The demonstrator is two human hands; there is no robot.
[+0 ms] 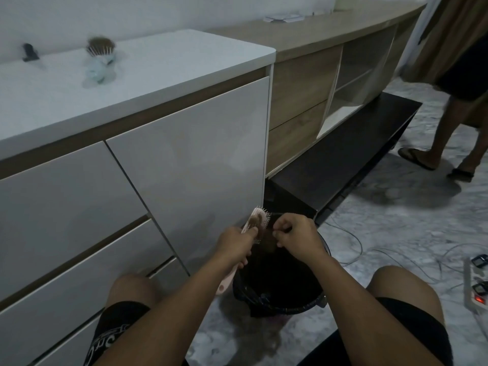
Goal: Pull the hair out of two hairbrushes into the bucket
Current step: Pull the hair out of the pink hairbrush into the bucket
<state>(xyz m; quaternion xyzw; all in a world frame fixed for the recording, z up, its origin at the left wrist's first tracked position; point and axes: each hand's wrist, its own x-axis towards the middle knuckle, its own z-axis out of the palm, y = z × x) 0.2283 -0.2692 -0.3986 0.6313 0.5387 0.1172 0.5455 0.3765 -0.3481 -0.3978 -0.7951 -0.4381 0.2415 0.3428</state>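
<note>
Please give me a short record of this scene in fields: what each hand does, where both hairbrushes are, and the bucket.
left hand: holds the pink hairbrush by its handle, bristles toward the other hand
right hand: pinches a clump of hair at the brush
bucket: black, on the floor under both hands, between the knees
second hairbrush: on the white cabinet top, hair still in it

The bucket (284, 294) stood open-mouthed between the knees, with free room above it save for the two hands and pink brush (253, 228) over its far rim. Drawer fronts (190, 159) walled the left. Cables (369, 254) (and a power strip (475, 289)) littered the floor to the right.
</note>
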